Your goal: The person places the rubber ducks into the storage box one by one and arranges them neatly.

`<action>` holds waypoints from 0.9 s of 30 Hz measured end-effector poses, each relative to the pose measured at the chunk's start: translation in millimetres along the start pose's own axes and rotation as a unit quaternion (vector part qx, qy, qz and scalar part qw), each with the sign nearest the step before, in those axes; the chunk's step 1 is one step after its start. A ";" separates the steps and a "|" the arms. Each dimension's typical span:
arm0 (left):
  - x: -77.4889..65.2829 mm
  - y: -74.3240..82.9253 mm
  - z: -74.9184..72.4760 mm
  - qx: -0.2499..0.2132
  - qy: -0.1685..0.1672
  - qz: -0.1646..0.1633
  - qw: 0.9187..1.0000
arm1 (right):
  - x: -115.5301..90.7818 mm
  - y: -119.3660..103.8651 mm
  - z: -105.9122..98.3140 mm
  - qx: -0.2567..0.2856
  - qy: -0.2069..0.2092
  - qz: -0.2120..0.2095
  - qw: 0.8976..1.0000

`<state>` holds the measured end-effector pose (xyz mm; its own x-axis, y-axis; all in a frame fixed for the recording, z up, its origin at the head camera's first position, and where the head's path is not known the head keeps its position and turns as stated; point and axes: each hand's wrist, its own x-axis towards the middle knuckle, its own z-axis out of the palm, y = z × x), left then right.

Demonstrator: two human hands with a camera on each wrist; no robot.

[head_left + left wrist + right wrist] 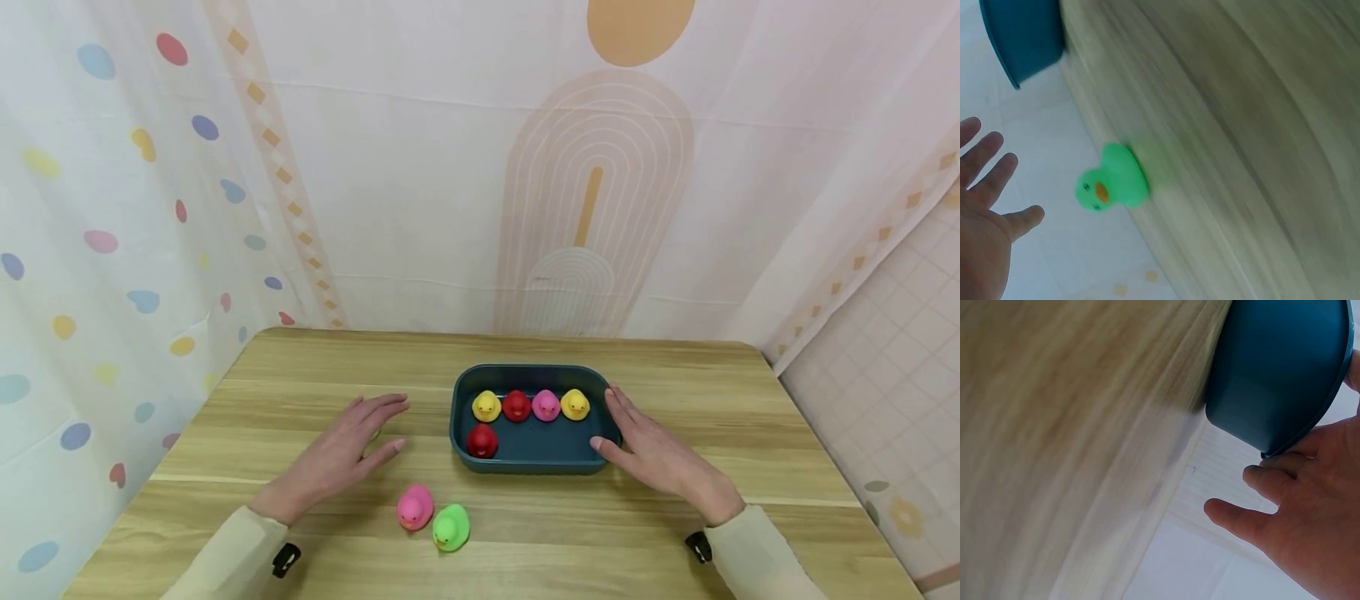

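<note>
My left hand (337, 454) hovers over the table at the left, fingers spread and holding nothing. Below it, in the left wrist view, stands a green toy duck (1113, 178); in the head view the hand hides nearly all of it. At the right end of a dark teal tray (540, 467), my right hand (660, 454) holds the rim, its thumb over the front corner and its fingers along the right side. Inside are two yellow ducks, two red ducks, including one red duck (482, 442) at the front left, and a pink duck (546, 406).
On the wooden table (570, 542), a pink duck (415, 507) and another green duck (451, 528) stand close together in front of the tray. A patterned curtain (420, 208) hangs behind the table and along its sides.
</note>
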<state>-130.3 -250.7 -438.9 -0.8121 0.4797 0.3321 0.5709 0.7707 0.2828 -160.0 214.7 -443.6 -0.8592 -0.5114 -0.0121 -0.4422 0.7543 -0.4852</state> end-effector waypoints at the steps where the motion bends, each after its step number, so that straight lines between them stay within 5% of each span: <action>1: -0.9 -2.7 -0.6 0.000 -0.005 -0.004 1.000 | -0.1 0.1 0.1 0.000 0.000 0.000 1.000; 19: -7.2 -48.4 -11.4 -0.010 -0.079 -0.043 0.996 | -1.1 -1.0 -1.0 -0.001 -0.005 0.005 1.000; 27: -15.9 -63.1 -14.0 -0.010 -0.082 -0.040 0.996 | -0.5 -0.2 -0.9 -0.003 -0.004 0.009 1.000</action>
<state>-151.8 -312.8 -449.4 -0.8624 0.4812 0.1570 0.5053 0.8011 0.3207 -159.7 215.2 -442.7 -0.8645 -0.5018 -0.0275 -0.4288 0.7650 -0.4805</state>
